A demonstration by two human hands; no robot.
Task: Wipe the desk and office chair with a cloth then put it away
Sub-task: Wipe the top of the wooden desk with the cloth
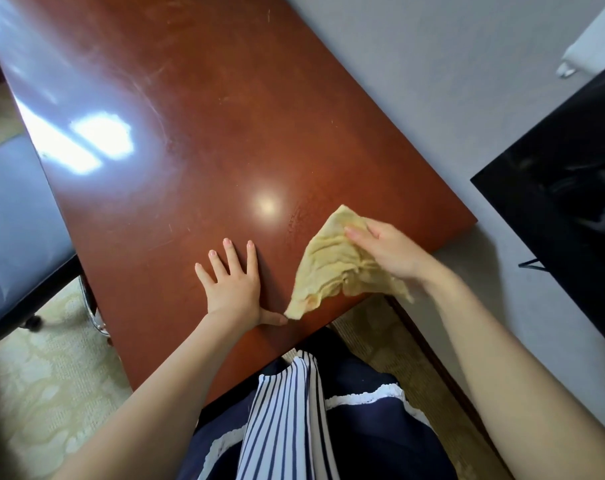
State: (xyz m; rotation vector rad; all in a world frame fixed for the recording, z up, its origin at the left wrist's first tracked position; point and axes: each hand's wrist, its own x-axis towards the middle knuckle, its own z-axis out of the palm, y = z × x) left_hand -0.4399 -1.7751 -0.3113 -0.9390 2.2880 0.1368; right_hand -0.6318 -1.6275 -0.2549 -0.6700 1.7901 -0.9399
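Right hand (385,252) on cloth (335,268), tip pointing away

Bare forearms; navy, white-striped clothing (287,427)

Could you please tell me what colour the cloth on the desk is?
The cloth is pale yellow, shown best in the head view.

I'm seeing a glossy, lightly scuffed reddish wood desk (197,140), a soft crumpled yellow cloth (332,268), and a shiny black panel (571,188).
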